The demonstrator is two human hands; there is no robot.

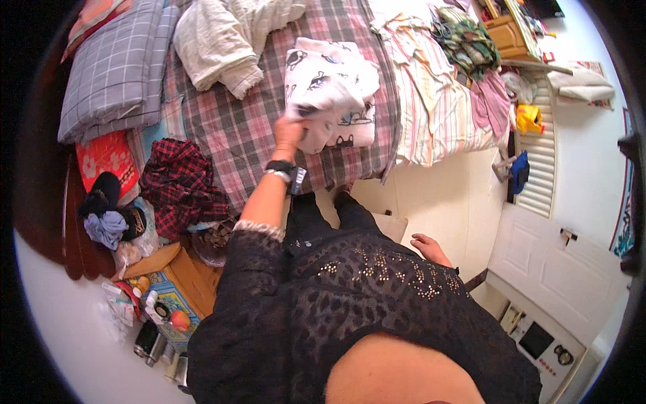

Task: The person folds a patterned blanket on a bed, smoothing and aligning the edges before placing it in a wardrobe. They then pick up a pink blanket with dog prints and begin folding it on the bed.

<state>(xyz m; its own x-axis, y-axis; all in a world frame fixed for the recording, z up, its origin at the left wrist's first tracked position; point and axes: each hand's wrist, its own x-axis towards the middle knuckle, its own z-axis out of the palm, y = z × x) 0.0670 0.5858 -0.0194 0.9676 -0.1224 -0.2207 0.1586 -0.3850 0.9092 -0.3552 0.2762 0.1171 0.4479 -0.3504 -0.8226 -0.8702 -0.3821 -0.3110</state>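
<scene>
A white fabric bundle (328, 96) with dark animal-like figures lies folded on the plaid bedspread (212, 126). My left hand (290, 135) grips its near left corner, and that part looks lifted and slightly blurred. A dark band and a bracelet circle the left wrist. My right hand (429, 247) hangs by my side over the pale floor, fingers loosely apart and holding nothing. Left of the bundle, a crumpled cream cloth (222, 45) rests on the same bedspread.
A folded grey checked quilt (111, 76), a red-and-black plaid shirt (176, 187) and a dark cap (106, 187) lie at the left. A wooden bedside cabinet (189, 278) stands below them. Striped bedding (429, 111) carries camouflage clothing (467, 45). A white door (550, 262) is at right.
</scene>
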